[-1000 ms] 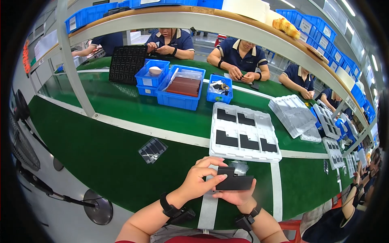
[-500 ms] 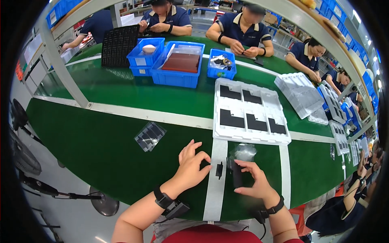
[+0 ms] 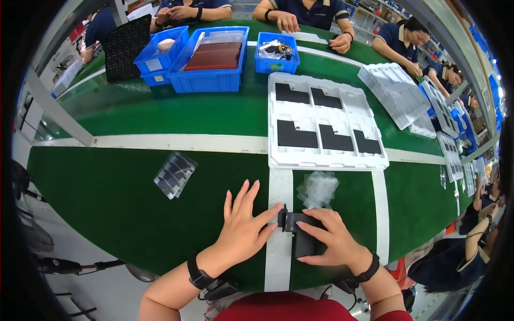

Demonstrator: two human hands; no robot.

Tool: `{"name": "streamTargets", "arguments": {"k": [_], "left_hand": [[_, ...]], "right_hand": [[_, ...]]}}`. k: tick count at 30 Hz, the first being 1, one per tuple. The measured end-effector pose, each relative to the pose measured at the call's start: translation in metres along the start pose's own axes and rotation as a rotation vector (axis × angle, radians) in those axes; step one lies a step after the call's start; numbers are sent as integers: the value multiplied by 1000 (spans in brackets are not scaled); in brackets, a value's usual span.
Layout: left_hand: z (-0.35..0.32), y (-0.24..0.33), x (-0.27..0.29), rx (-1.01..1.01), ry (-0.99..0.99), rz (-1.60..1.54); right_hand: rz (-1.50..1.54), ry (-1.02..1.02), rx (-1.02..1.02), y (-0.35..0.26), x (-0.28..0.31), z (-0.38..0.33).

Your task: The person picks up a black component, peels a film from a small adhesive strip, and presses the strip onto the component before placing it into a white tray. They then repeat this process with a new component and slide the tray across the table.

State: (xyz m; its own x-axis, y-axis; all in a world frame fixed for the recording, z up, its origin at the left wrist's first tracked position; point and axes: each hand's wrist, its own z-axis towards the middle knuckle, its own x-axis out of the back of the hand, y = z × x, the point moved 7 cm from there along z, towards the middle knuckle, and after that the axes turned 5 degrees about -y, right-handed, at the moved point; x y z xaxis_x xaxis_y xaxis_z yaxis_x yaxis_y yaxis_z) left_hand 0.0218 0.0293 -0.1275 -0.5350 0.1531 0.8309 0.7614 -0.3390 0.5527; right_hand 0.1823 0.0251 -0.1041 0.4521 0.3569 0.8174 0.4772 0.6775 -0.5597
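My left hand (image 3: 241, 230) pinches a small narrow black part (image 3: 282, 218) between thumb and index finger, its other fingers stretched out. The part is over the white strip (image 3: 278, 267) on the green table. My right hand (image 3: 332, 235) grips a flat black L-shaped piece (image 3: 304, 245) by its edges. That piece's short arm points left and meets the small part; whether they are joined I cannot tell. Just beyond lies a heap of clear plastic film (image 3: 319, 188). A white tray (image 3: 274, 158) farther off holds several similar black L-shaped pieces in its compartments.
Clear sheets with dark strips (image 3: 175, 175) lie to the left. Blue bins (image 3: 206, 81) and a smaller blue bin (image 3: 276, 65) stand across the table, beside a black moulded tray (image 3: 127, 51). Stacked clear trays (image 3: 393, 96) sit far right. Co-workers sit opposite; a metal post (image 3: 61, 107) rises at left.
My left thumb and index finger have closed on the small black part. My right hand has turned the L-shaped piece flatter and brought it left against that part. The whole view has shifted.
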Motion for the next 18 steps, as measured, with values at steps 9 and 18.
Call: {"name": "streamTargets", "arguments": {"k": [9, 18], "left_hand": [[-3, 7, 0, 44, -58, 83], [-8, 8, -4, 36, -155, 33]], "right_hand": [[11, -23, -3, -2, 3, -4], [-11, -73, 0, -1, -2, -3]]}}
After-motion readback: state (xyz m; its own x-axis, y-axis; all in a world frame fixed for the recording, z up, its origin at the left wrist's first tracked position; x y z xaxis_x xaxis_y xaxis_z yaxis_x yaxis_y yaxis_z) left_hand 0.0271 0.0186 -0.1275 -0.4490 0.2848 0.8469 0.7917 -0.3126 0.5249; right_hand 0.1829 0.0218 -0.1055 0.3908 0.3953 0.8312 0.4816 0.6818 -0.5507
